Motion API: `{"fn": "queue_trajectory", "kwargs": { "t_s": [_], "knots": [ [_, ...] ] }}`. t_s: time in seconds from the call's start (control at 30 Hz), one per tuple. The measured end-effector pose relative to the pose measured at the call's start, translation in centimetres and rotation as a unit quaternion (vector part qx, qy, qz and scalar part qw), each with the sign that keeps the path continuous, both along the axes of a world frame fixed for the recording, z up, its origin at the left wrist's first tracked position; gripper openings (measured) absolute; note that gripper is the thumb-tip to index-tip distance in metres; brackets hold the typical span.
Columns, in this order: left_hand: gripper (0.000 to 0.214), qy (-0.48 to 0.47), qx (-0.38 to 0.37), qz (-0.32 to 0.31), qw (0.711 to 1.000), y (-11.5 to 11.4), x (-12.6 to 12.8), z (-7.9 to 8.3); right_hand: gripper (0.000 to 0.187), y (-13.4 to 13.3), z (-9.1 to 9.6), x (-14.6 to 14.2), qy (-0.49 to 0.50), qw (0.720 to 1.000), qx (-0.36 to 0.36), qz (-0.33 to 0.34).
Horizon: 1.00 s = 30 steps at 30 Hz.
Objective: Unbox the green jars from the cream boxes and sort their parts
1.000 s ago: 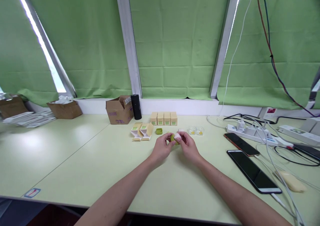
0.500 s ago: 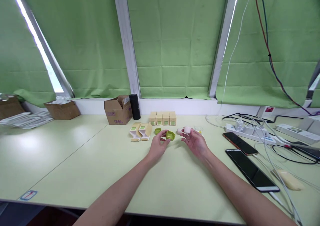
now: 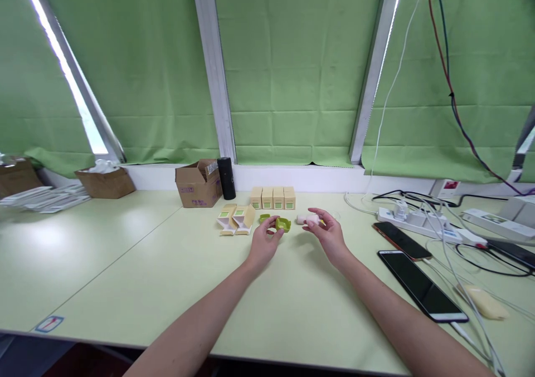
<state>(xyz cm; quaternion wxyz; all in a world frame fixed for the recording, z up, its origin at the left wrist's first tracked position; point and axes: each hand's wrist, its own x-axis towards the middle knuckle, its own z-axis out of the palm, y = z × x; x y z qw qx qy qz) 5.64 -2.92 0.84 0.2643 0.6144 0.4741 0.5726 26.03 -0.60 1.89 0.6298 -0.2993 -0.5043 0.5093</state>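
Observation:
Between its thumb and fingers, my left hand [image 3: 264, 243] holds a small green square cup-like piece [image 3: 283, 224], tilted a little above the table. Behind it, a second green piece [image 3: 264, 218] lies on the table, partly covered by the fingers. My right hand [image 3: 329, 234] is closed around a small pale pink-white round piece [image 3: 312, 219]; the fingers cover part of it. Just left of those fingertips lies another pale pink-white piece [image 3: 300, 219]. Left of my hands stand two opened small cartons [image 3: 234, 221], and a row of several closed small boxes [image 3: 272, 199] stands beyond.
A cardboard box [image 3: 198, 185] and a black cylinder [image 3: 226, 177] stand at the back. On the right lie two phones [image 3: 422, 285], a power strip [image 3: 418, 221] and tangled cables. Another carton [image 3: 106, 183] and stacked white sheets [image 3: 50, 197] are far left.
My right hand has turned, its fingers now over the top of the pale piece, which sits slightly lower. The green piece in my left hand has tilted and shifted slightly left.

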Motion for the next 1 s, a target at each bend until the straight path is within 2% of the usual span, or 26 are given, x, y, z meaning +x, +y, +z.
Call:
{"fn": "queue_trajectory", "kwargs": {
  "t_s": [0.13, 0.27, 0.33, 0.4, 0.47, 0.5, 0.67, 0.8, 0.9, 1.0],
  "knots": [
    [0.038, -0.009, 0.001, 0.018, 1.0, 0.2, 0.0, -0.2, 0.062, 0.8, -0.2, -0.2, -0.073, 0.995, 0.038, -0.061],
    [0.038, -0.023, 0.009, 0.054, 0.998, 0.6, -0.3, -0.6, 0.054, 3.0, -0.5, -0.1, -0.139, 0.983, 0.053, -0.104],
    [0.038, -0.029, 0.015, 0.067, 0.997, 0.8, -0.5, -0.7, 0.047, 4.3, -0.4, -0.1, -0.205, 0.969, 0.062, -0.127],
    [0.038, -0.031, 0.023, 0.08, 0.996, 0.9, -0.6, -0.7, 0.038, 5.6, -0.2, -0.3, -0.31, 0.933, 0.093, -0.159],
    [0.038, -0.031, 0.03, 0.095, 0.995, 1.0, -0.7, -0.7, 0.033, 6.8, 0.2, -0.8, -0.453, 0.86, 0.144, -0.184],
    [0.038, -0.032, 0.032, 0.101, 0.994, 1.1, -0.7, -0.6, 0.032, 7.3, 0.5, -1.1, -0.486, 0.84, 0.158, -0.184],
    [0.039, -0.034, 0.028, 0.115, 0.992, 1.2, -0.9, -0.6, 0.028, 8.8, 1.2, -3.4, -0.58, 0.775, 0.193, -0.161],
    [0.038, -0.034, 0.024, 0.119, 0.992, 1.3, -0.8, -0.6, 0.023, 8.9, 0.7, -4.7, -0.646, 0.723, 0.196, -0.145],
    [0.037, -0.034, 0.023, 0.116, 0.992, 1.2, -0.7, -0.5, 0.02, 8.9, 0.0, -5.1, -0.681, 0.694, 0.192, -0.136],
    [0.037, -0.032, 0.022, 0.115, 0.993, 1.1, -0.7, -0.5, 0.024, 9.0, -0.6, -5.1, -0.701, 0.676, 0.186, -0.132]
  ]
}}
